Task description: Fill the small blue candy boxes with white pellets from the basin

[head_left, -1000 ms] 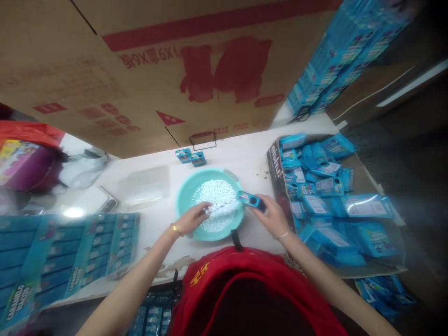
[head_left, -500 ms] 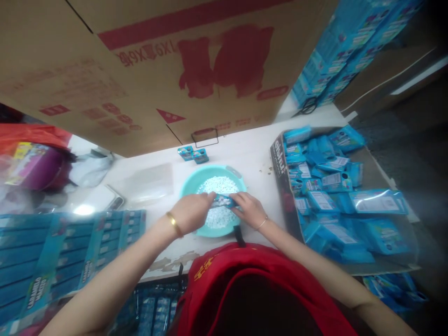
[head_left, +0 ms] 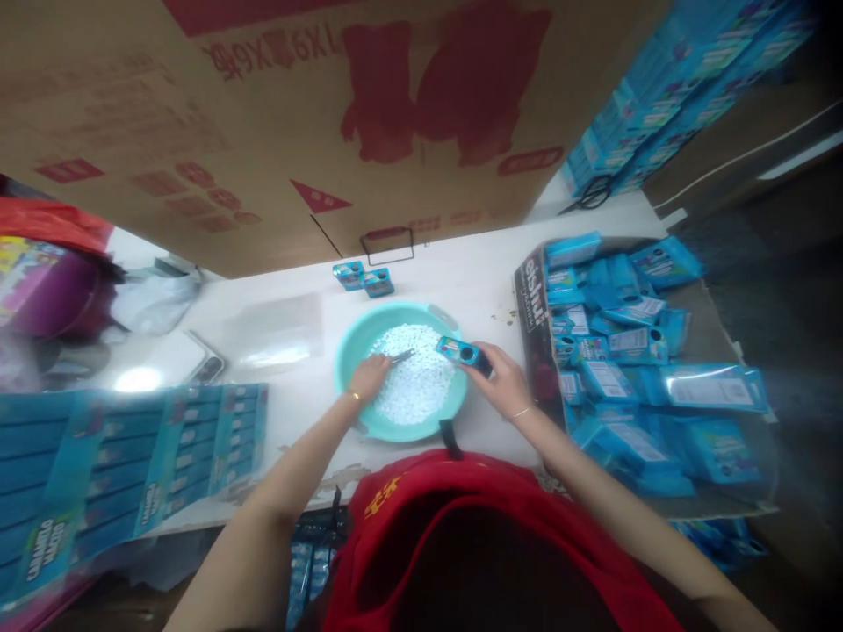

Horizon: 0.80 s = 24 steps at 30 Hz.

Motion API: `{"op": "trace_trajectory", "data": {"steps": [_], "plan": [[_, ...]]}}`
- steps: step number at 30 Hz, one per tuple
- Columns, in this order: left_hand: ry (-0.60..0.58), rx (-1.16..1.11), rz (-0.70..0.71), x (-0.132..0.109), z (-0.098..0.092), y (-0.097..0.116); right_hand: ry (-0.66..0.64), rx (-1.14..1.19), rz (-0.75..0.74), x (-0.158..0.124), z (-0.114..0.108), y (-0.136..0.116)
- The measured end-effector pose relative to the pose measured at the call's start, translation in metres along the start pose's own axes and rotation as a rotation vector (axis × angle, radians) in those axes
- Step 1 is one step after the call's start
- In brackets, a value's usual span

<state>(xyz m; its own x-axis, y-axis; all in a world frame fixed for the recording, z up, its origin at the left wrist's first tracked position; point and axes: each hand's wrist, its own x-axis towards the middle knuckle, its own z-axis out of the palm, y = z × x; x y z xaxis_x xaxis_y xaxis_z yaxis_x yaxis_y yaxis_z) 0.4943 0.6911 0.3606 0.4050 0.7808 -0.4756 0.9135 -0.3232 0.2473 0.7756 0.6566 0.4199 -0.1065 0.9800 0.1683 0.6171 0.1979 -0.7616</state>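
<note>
A turquoise basin point(head_left: 349, 338) full of small white pellets point(head_left: 414, 377) stands on the white table in front of me. My left hand point(head_left: 369, 376) is over its left side, fingers closed on a thin dark metal tool point(head_left: 402, 355) that points right over the pellets; its exact kind is too blurred to tell. Above the basin's right rim, my right hand point(head_left: 499, 379) grips a small blue box point(head_left: 461, 353) with a dark round spot on its face. Two similar blue boxes point(head_left: 362, 277) stand together behind the basin.
A big cardboard carton point(head_left: 277, 158) rises at the back. To the right, an open tray point(head_left: 532, 307) holds many blue packets, with scissors point(head_left: 593, 193) behind it near stacked blue boxes point(head_left: 632, 114). Blue display packs point(head_left: 132, 465) and a phone point(head_left: 209, 365) are at left.
My hands have come apart: both were together on a blue item above the basin. My right hand has moved right with the blue box, and my left hand has moved slightly left with the tool.
</note>
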Motion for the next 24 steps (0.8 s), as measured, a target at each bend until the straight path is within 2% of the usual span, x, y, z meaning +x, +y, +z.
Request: {"op": "trace_trajectory", "data": {"steps": [2,5,7,10,13,17,21,24], "plan": [[-0.031,-0.069,0.059,0.004,0.028,0.011,0.023,0.019,0.018,0.000,-0.003,0.001],[-0.072,-0.182,0.126,0.000,0.052,0.028,0.050,0.068,0.072,-0.002,-0.006,0.003],[-0.086,-0.260,0.150,-0.004,0.057,0.033,0.055,0.105,0.113,-0.005,-0.006,0.004],[-0.079,-0.360,0.179,-0.015,0.049,0.031,0.074,0.114,0.119,-0.007,-0.005,0.006],[-0.023,-0.468,0.195,-0.031,0.023,0.024,0.090,0.079,0.070,-0.008,-0.005,0.006],[0.064,-0.584,0.219,-0.057,-0.036,0.016,0.024,-0.021,-0.050,-0.006,-0.001,0.002],[0.071,-0.457,0.252,-0.076,-0.099,0.019,-0.039,-0.138,-0.199,-0.002,0.012,-0.008],[0.009,-0.253,0.241,-0.081,-0.134,0.035,-0.060,-0.145,-0.270,0.002,0.023,-0.020]]}}
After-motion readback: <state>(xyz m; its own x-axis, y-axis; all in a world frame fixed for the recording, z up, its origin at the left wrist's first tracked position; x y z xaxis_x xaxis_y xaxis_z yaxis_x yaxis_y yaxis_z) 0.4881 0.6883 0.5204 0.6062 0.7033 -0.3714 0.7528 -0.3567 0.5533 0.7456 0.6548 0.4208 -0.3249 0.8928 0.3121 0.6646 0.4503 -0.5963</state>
